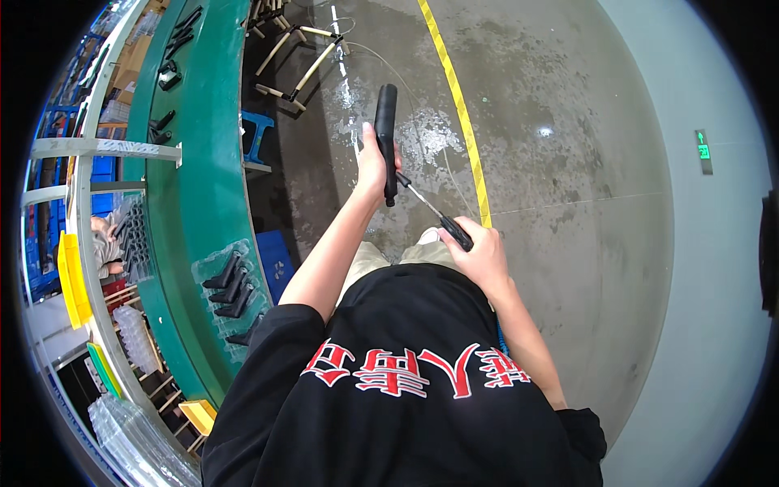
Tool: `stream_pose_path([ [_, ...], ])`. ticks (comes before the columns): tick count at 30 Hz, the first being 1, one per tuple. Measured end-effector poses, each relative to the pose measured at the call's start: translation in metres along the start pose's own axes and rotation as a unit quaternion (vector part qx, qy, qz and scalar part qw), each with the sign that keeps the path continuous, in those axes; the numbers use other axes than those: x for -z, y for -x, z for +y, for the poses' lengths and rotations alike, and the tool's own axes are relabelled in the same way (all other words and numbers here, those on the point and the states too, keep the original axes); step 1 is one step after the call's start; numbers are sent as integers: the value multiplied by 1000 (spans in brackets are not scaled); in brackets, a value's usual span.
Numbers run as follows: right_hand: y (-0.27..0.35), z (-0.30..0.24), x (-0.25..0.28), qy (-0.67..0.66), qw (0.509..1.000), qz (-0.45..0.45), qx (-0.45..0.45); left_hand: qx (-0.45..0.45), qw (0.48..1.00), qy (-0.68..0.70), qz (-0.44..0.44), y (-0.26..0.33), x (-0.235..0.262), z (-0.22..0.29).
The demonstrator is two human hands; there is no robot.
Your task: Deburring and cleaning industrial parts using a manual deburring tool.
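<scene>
My left hand (374, 166) is wrapped round a long black tube-shaped part (387, 114), held nearly upright in front of my body. Its rounded end points away from me and a narrower tip points back toward me. In my right hand (482, 253) is a screwdriver (425, 201) with a black handle and a thin metal shaft. The shaft slants up to the left, and its far end meets a small dark piece beside the black part. Whether that piece belongs to the part or the screwdriver I cannot tell.
Along my left runs a green workbench (199, 162) carrying a clear plastic tray (213, 272) of black angled parts. Another person's hand (104, 229) shows beyond it. A blue stool (258, 136) and a pipe frame (312, 69) stand by the bench. Yellow tape (458, 97) crosses the floor.
</scene>
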State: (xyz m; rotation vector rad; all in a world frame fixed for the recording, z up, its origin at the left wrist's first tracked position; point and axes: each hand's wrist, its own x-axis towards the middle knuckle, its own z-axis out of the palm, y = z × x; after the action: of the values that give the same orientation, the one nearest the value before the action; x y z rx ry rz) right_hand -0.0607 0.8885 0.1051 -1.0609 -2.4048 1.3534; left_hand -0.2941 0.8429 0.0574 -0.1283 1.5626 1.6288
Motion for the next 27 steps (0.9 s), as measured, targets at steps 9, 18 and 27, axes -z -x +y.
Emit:
stream_pose_path([
  [9, -18, -2, 9, -20, 1000, 9, -20, -42, 988, -146, -35, 17, 7, -11],
  [18, -43, -2, 28, 5, 998, 26, -55, -119, 953, -273, -60, 35, 17, -20],
  [27, -70, 37, 44, 0, 995, 51, -84, -108, 975, -97, -167, 37, 28, -23],
])
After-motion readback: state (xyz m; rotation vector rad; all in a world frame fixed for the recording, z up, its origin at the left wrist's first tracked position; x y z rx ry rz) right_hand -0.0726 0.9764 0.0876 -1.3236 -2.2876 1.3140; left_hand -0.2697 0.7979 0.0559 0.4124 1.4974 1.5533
